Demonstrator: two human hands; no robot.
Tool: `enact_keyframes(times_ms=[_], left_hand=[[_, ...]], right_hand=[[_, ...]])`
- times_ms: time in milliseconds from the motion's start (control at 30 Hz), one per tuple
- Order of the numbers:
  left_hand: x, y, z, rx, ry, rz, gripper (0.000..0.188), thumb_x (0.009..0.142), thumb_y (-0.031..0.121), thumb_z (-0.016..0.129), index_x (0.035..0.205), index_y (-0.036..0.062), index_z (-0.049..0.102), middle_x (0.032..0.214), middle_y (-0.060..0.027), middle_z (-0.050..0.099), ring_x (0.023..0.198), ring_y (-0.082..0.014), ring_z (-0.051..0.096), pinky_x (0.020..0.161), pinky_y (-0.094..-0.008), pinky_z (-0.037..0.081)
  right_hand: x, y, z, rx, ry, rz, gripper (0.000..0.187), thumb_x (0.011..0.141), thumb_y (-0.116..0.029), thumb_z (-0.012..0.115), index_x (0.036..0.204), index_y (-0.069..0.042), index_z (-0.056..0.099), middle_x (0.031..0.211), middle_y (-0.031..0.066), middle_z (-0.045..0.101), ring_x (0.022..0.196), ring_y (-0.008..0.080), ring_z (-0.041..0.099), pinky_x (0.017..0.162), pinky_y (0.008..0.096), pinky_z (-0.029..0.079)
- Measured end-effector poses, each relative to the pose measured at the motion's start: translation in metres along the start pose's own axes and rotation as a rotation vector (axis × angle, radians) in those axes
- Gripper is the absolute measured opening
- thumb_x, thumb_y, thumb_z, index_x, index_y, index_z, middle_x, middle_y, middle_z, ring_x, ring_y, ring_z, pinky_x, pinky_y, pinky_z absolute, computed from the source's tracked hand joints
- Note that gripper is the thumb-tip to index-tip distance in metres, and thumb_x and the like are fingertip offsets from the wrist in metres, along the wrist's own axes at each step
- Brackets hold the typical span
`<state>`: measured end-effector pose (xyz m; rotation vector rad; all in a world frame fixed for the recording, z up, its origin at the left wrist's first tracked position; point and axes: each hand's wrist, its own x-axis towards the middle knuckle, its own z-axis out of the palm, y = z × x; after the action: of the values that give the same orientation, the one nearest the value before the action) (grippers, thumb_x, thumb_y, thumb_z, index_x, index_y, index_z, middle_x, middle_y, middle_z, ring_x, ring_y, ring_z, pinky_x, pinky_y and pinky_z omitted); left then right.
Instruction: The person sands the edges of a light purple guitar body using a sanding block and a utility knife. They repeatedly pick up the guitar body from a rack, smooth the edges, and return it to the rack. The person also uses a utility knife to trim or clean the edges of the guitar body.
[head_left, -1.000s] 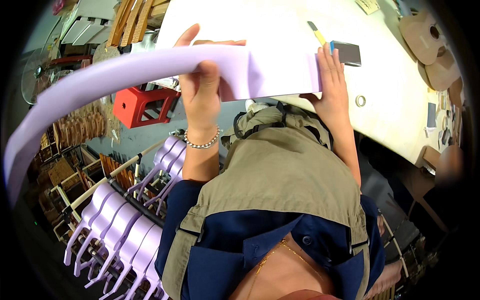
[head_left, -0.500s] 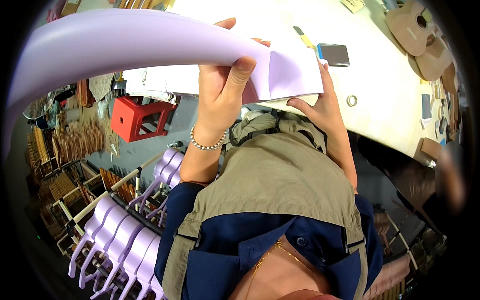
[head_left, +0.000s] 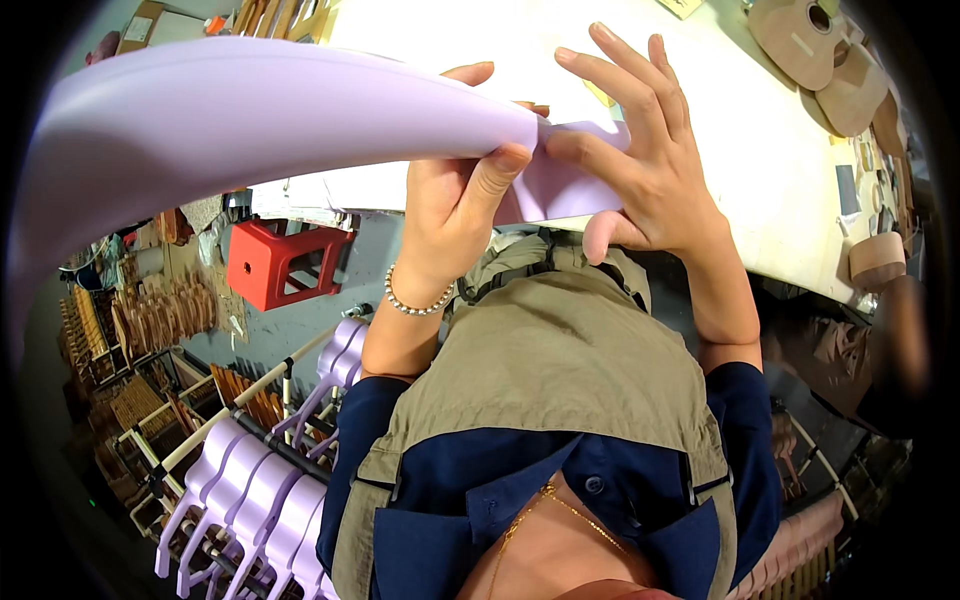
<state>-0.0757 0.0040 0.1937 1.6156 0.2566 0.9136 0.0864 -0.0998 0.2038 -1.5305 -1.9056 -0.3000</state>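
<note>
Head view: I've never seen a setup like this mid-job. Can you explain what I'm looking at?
No machine here: a person works bare-handed, filmed from above by one of two fisheye cameras worn on their own head, so straight edges bend. The left hand grips a long, curved lilac piece, its thumb on the near side. The right hand is spread, index fingertip close to the same piece; whether it touches is hard to tell. Beyond, a pale table bears a guitar-shaped wooden body at the right.
</note>
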Motion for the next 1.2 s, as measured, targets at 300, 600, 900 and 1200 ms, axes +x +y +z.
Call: enact_keyframes(times_ms=[300,600,900,1200], left_hand=[[0.003,0.003,-0.002,-0.158,0.011,-0.053,0.030,0.082,0.016,0.066,0.103,-0.0037,0.056,0.094,-0.0150,0.063,0.092,-0.0210,0.061,0.080,-0.0299,0.047],[0.004,-0.014,-0.058,-0.123,0.486,-0.210,0.046,0.087,0.021,0.058,0.119,-0.0088,0.045,0.106,-0.0253,0.058,0.090,-0.0278,0.063,0.074,-0.0313,0.053],[-0.057,-0.080,-0.104,-0.430,0.878,-0.464,0.053,0.087,0.037,0.055,0.123,-0.0001,0.043,0.120,-0.0198,0.051,0.106,-0.0241,0.054,0.090,-0.0366,0.047],[-0.079,-0.087,-0.113,-0.400,0.881,-0.498,0.053,0.090,0.040,0.048,0.122,-0.0021,0.045,0.114,-0.0154,0.053,0.104,-0.0230,0.054,0.091,-0.0360,0.045]], right_hand=[[-0.012,0.017,-0.002,-0.074,0.195,0.285,0.075,0.083,-0.071,0.016,0.094,-0.016,0.065,0.127,0.0141,0.045,0.126,0.0330,0.033,0.104,0.0524,0.019],[-0.103,0.043,0.061,0.414,0.344,0.901,0.072,0.090,-0.058,0.014,0.121,-0.003,0.047,0.130,0.0174,0.041,0.123,0.0311,0.035,0.103,0.0420,0.025],[-0.128,0.003,0.101,1.413,0.345,1.310,0.080,0.087,-0.062,0.006,0.140,-0.003,0.018,0.140,0.0144,0.030,0.129,0.0242,0.031,0.105,0.0363,0.027],[-0.117,-0.005,0.093,1.403,0.317,1.303,0.080,0.088,-0.062,0.007,0.138,-0.001,0.020,0.137,0.0143,0.034,0.125,0.0232,0.034,0.103,0.0354,0.029]])
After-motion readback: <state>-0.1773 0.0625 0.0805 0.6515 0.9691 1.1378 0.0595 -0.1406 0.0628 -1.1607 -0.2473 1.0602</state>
